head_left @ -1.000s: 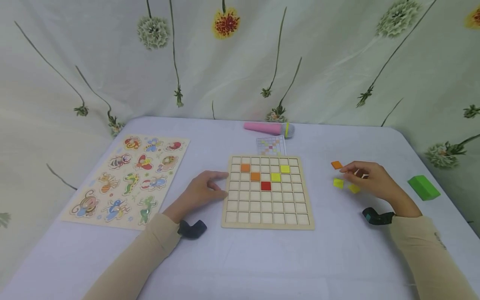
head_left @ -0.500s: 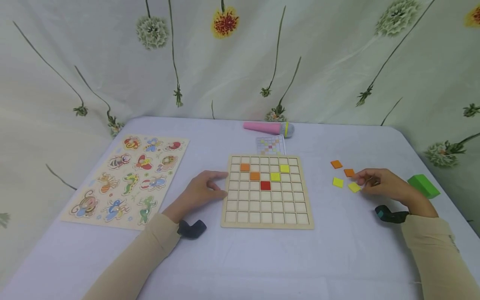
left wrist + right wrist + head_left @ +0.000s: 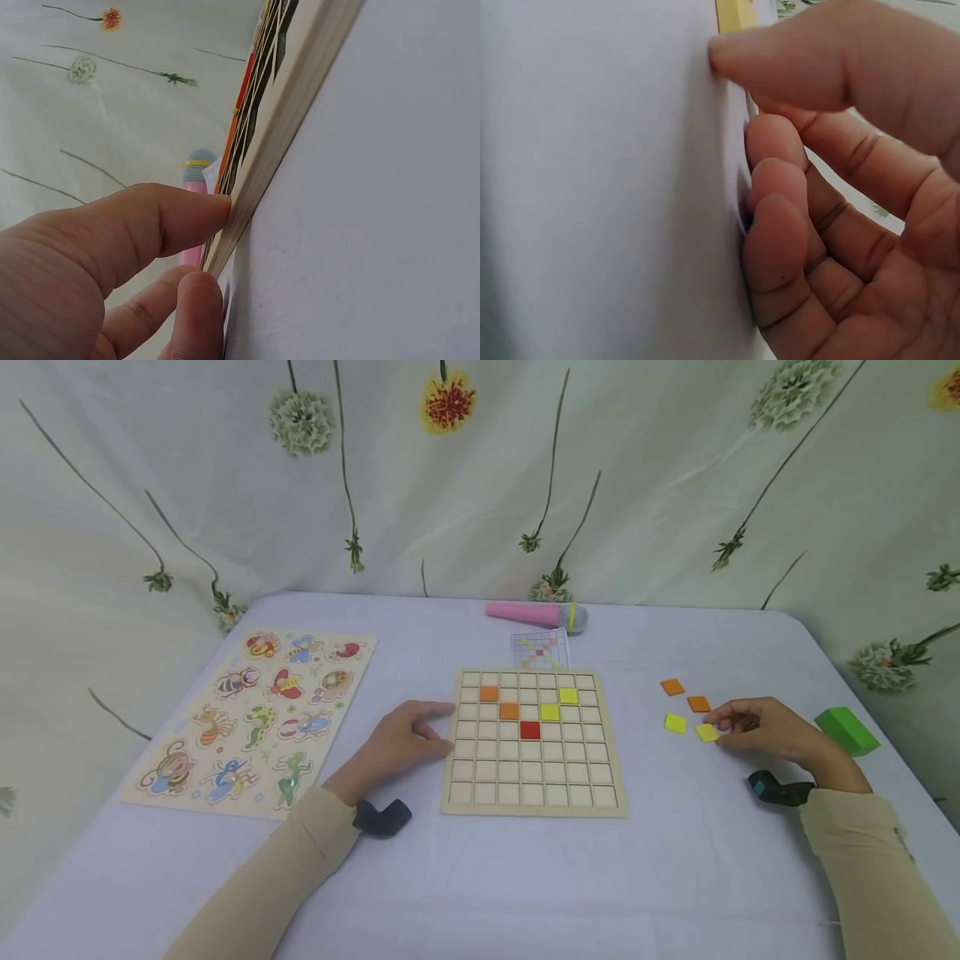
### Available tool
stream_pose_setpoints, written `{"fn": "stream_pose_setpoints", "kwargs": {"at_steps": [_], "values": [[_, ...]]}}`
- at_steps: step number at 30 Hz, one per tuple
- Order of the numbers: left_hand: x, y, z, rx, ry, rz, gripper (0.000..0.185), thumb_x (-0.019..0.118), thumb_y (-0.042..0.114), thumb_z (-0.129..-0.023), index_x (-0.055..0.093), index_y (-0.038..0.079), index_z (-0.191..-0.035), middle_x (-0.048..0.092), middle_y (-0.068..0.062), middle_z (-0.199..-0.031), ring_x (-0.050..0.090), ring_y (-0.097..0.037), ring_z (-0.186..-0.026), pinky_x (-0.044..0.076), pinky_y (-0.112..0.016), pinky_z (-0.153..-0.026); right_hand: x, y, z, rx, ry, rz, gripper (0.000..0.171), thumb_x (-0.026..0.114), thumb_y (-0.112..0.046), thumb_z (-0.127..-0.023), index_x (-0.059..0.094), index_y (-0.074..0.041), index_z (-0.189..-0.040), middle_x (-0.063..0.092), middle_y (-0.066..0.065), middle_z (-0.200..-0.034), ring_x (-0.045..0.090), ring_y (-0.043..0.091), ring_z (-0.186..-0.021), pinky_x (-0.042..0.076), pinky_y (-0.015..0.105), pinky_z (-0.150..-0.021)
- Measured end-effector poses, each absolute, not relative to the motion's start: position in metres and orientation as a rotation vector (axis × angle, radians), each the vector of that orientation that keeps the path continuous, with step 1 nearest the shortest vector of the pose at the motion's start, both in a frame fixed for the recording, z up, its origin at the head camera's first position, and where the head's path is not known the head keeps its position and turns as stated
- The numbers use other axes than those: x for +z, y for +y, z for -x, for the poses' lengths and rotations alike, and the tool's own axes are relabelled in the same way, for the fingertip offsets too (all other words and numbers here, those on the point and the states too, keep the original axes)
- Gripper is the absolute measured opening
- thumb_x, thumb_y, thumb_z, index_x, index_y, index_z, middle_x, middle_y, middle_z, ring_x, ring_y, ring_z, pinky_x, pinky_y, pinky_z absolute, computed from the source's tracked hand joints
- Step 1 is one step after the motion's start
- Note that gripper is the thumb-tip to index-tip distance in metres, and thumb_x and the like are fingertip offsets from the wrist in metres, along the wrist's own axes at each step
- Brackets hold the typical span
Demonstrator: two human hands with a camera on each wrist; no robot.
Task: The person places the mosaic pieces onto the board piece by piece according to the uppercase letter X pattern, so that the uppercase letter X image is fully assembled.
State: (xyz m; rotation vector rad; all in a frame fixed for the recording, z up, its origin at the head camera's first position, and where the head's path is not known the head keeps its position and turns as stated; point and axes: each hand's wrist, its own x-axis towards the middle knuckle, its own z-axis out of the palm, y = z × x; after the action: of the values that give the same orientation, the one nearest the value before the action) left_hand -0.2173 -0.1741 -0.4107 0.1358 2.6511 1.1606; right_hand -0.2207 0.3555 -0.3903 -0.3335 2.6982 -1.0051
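Tiles lie loose on the surface [image 3: 525, 877] to the right of the board [image 3: 534, 806]: two orange, two yellow. The right hand [image 3: 765, 731] rests beside the nearer yellow tile [image 3: 706, 732], thumb tip at its edge, the other fingers curled against the cloth. The wrist view does not settle whether the grip has closed on the tile, so I cannot tell if it is pinched or merely touched. The other yellow tile [image 3: 675, 723] and the orange tiles [image 3: 698, 704] sit just beyond, apart from the fingers.

The left hand [image 3: 405, 745] lies relaxed at the board's left edge, thumb [image 3: 169, 217] and one fingertip pressed to the wooden rim.

A thin tile on cloth is best raised, I judge, by tipping one edge with the thumb and catching it from the opposite side (a flat pinch from above would likely slide it). Keeping the left hand against the rim should stop the board shifting.

Five cells of the board are filled: two orange, two yellow, one red. Behind it stand a pattern card [image 3: 542, 651] and a pink microphone [image 3: 536, 614]; an animal puzzle [image 3: 258, 718] lies far left, a green block [image 3: 847, 731] far right. A pale flower-printed curtain [image 3: 675, 485] closes the room behind.
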Motion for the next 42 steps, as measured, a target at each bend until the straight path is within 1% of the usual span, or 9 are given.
{"fn": "stream_pose_setpoints", "kwargs": {"at_steps": [7,14,18,21,27,30,34,39,42], "values": [[-0.411,-0.175,0.218,1.165,2.647,-0.132,0.065,0.084,0.017,-0.092,0.061,0.012,-0.153,0.068,-0.009,-0.110,0.063,-0.023,-0.098,0.048,-0.036,-0.086,-0.393,0.355,0.223,-0.994,2.722,0.325,0.031,0.081,-0.002,-0.093,0.070,0.013,-0.118,0.065,0.004,-0.096,0.052,0.010,-0.079,0.046,0.025,-0.069],[-0.412,-0.175,0.219,1.178,2.636,-0.123,0.065,0.084,0.016,-0.092,0.062,0.012,-0.153,0.069,-0.009,-0.108,0.063,-0.024,-0.097,0.047,-0.036,-0.085,-0.391,0.353,0.223,-1.016,2.749,0.313,0.031,0.079,0.000,-0.094,0.066,0.012,-0.119,0.074,0.014,-0.105,0.061,0.005,-0.086,0.052,0.020,-0.076],[-0.413,-0.175,0.218,1.170,2.640,-0.121,0.065,0.084,0.017,-0.092,0.061,0.013,-0.153,0.068,-0.009,-0.109,0.063,-0.023,-0.097,0.048,-0.036,-0.085,-0.390,0.349,0.222,-1.077,2.735,0.283,0.031,0.077,-0.002,-0.096,0.063,0.011,-0.121,0.076,0.016,-0.107,0.063,0.001,-0.086,0.050,0.019,-0.078],[-0.413,-0.175,0.218,1.163,2.643,-0.124,0.065,0.084,0.017,-0.092,0.061,0.013,-0.153,0.067,-0.009,-0.112,0.063,-0.023,-0.097,0.048,-0.036,-0.085,-0.389,0.344,0.222,-1.139,2.723,0.296,0.032,0.077,-0.001,-0.097,0.063,0.012,-0.123,0.077,0.014,-0.105,0.065,0.000,-0.085,0.051,0.017,-0.078],[-0.411,-0.175,0.218,1.157,2.645,-0.132,0.065,0.083,0.018,-0.093,0.061,0.013,-0.154,0.067,-0.010,-0.114,0.063,-0.023,-0.098,0.048,-0.036,-0.085,-0.388,0.332,0.220,-1.286,2.700,0.394,0.032,0.077,0.003,-0.095,0.064,0.013,-0.123,0.078,-0.001,-0.093,0.067,0.000,-0.083,0.052,0.014,-0.077],[-0.411,-0.174,0.217,1.154,2.646,-0.134,0.065,0.083,0.018,-0.093,0.061,0.013,-0.154,0.067,-0.010,-0.114,0.063,-0.023,-0.098,0.048,-0.036,-0.085,-0.388,0.323,0.219,-1.345,2.683,0.410,0.032,0.078,0.005,-0.094,0.065,0.012,-0.122,0.077,-0.005,-0.089,0.067,0.001,-0.083,0.053,0.014,-0.077],[-0.410,-0.174,0.217,1.153,2.647,-0.135,0.065,0.083,0.018,-0.092,0.061,0.012,-0.153,0.067,-0.010,-0.113,0.063,-0.023,-0.098,0.048,-0.036,-0.085,-0.387,0.312,0.218,-1.384,2.661,0.411,0.032,0.078,0.005,-0.094,0.065,0.012,-0.122,0.078,-0.002,-0.091,0.068,0.002,-0.082,0.055,0.017,-0.076],[-0.410,-0.174,0.217,1.148,2.649,-0.138,0.065,0.083,0.018,-0.092,0.061,0.012,-0.153,0.067,-0.010,-0.112,0.063,-0.023,-0.099,0.048,-0.036,-0.086,-0.387,0.301,0.217,-1.386,2.661,0.432,0.031,0.078,0.003,-0.095,0.066,0.011,-0.122,0.080,0.002,-0.092,0.068,0.003,-0.083,0.054,0.017,-0.076],[-0.410,-0.174,0.217,1.152,2.649,-0.138,0.065,0.083,0.017,-0.093,0.061,0.012,-0.153,0.067,-0.010,-0.113,0.063,-0.024,-0.099,0.048,-0.036,-0.086,-0.386,0.294,0.216,-1.405,2.641,0.453,0.031,0.078,0.003,-0.095,0.066,0.010,-0.121,0.080,0.002,-0.092,0.069,0.003,-0.085,0.054,0.018,-0.077]]}}
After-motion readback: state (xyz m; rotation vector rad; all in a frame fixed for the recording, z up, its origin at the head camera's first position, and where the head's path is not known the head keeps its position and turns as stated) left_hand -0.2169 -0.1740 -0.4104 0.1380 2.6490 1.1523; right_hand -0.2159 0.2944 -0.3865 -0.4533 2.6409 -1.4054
